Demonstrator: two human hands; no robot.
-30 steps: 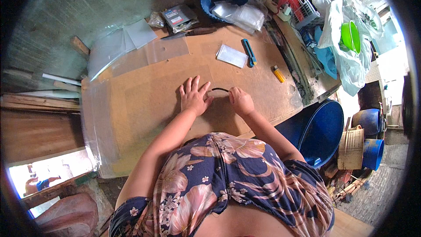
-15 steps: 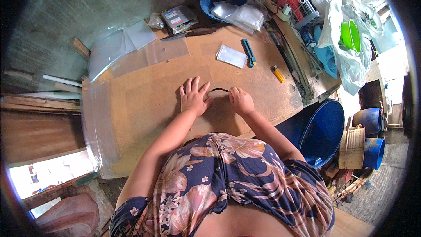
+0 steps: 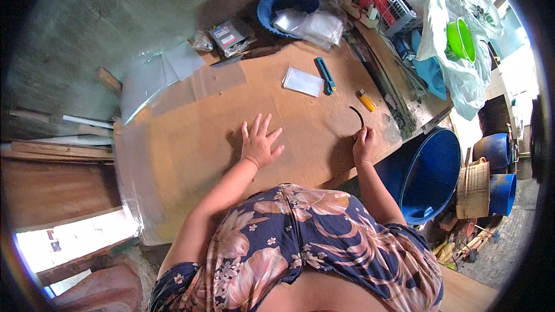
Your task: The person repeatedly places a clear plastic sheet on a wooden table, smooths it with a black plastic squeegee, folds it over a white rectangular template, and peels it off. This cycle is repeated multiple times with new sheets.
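My right hand (image 3: 363,145) is closed on the lower end of a thin black curved strip (image 3: 360,117), near the board's right front edge. The strip arcs up and to the left from my fingers; its exact kind does not show. Flat on the brown board (image 3: 202,185) lies my left hand (image 3: 259,143), fingers spread, holding nothing. Beyond the strip's tip are a yellow lighter (image 3: 366,101) and a blue utility knife (image 3: 325,76). Left of the knife rests a stack of small transparent plastic sleeves (image 3: 303,82).
Larger transparent sheets (image 3: 165,72) lie at the back left. A dark knife (image 3: 245,56), a boxed item (image 3: 228,34) and a blue basin (image 3: 269,14) with plastic bags line the back. To the right stand a big blue tub (image 3: 430,179) and hanging white bags (image 3: 465,92).
My right hand has moved right and toward me with the black strip, away from my left hand. My left hand stays flat on the board, its fingers spread.
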